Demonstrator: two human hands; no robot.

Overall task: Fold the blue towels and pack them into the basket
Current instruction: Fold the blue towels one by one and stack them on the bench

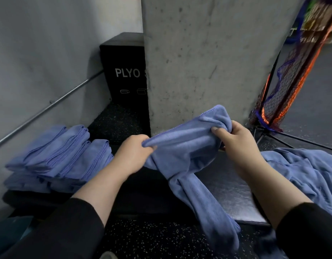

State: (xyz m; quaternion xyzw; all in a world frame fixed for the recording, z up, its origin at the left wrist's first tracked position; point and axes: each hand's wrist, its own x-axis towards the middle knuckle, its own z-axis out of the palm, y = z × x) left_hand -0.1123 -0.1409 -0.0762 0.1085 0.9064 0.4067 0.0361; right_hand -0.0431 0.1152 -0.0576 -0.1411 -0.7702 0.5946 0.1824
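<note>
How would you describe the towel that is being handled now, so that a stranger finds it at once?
Start at the grey concrete pillar in the middle. Just in front of its base, the left hand and right hand hold one blue towel in the air. Unlike the folded stack at left and the loose heap at right, it hangs twisted, lying on nothing.

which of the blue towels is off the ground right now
The towel stretched between the left hand and right hand; the folded stack and loose pile lie untouched.

Folded towels (58, 156) left, loose pile (309, 171) right (held towel (185, 150) between).
</note>
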